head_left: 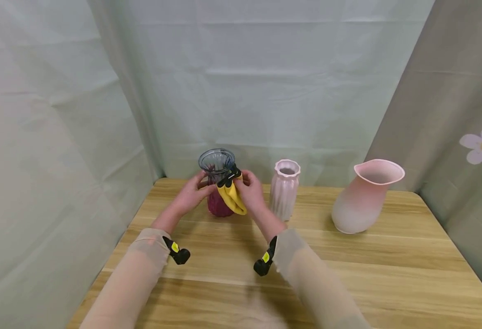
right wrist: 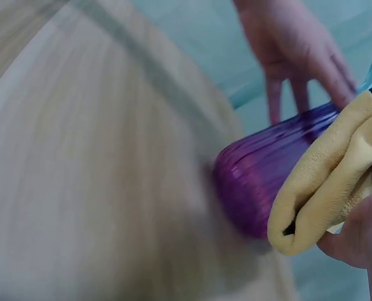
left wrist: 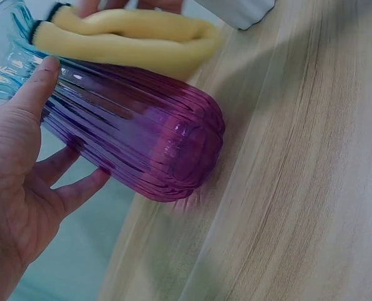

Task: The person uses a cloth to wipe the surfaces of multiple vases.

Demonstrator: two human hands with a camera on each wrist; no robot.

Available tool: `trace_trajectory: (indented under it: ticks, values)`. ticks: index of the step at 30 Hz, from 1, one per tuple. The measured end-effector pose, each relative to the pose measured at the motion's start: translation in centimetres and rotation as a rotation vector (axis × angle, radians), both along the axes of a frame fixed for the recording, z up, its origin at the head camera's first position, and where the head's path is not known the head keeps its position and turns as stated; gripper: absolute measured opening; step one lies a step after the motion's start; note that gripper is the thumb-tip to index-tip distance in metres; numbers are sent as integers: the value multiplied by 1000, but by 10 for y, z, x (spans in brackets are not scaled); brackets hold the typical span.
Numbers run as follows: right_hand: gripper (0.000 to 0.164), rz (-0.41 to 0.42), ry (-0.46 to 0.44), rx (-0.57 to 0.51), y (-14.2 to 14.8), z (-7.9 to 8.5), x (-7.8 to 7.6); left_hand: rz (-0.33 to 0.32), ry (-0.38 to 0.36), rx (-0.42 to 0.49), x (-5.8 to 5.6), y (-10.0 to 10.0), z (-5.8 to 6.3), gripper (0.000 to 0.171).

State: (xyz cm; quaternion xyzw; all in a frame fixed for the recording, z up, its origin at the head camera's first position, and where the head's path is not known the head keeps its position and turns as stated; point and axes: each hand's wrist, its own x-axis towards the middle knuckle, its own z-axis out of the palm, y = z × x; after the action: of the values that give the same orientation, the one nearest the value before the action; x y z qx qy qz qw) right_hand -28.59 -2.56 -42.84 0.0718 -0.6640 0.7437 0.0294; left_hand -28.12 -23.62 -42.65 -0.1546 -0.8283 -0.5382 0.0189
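A ribbed glass vase, blue-clear at its flared rim and purple below, stands near the back left of the wooden table. My left hand holds its left side. In the left wrist view the thumb lies across the front of the vase and the fingers reach behind it. Between thumb and fingers, my right hand grips a folded yellow cloth with black edging. The cloth lies against the vase's right side, just below the rim, and hides part of the glass.
Close to the right hand stands a pale pink fluted vase. Farther right is a pink-and-white vase with a wide, slanted mouth. The wooden table ends against hanging curtains at the back and sides.
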Motion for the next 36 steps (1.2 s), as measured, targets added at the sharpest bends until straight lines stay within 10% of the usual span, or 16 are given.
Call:
trace_trajectory:
  ticks: [8, 17, 36]
  values:
    - [26, -26, -40, 50, 5, -44, 1, 44, -33, -62, 4, 0, 3, 85]
    - [27, -43, -40, 0, 3, -48, 4, 37, -44, -56, 6, 1, 5, 85]
    - [25, -69, 17, -329, -10, 18, 8, 0, -10, -13, 5, 1, 5, 71]
